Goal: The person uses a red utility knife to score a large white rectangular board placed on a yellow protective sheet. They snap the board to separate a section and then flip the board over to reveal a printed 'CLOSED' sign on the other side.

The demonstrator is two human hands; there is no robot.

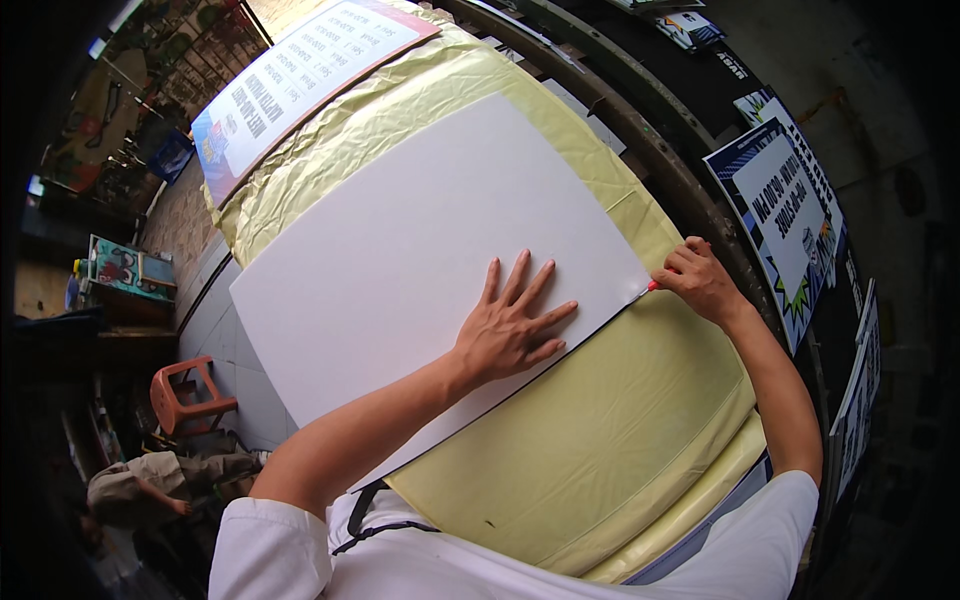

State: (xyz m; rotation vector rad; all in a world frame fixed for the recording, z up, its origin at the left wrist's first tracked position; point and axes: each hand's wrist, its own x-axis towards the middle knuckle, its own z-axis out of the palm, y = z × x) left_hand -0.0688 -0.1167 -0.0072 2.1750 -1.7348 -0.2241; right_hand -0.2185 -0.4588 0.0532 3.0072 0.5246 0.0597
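Observation:
A large white board (400,250) lies flat on yellowish sheeting (600,400). My left hand (512,325) rests on the board with its fingers spread, close to its near edge. At the right corner of that edge, my right hand (697,278) is closed around a red-handled utility knife (654,285). The knife's thin tip points left and meets the board's edge. Most of its handle is hidden inside my fist.
A printed white sign (300,90) lies at the table's far left. Several printed boards (780,215) lean or lie to the right, beyond a dark rail (690,180). An orange stool (190,395) stands on the tiled floor at left, near a seated person (170,480).

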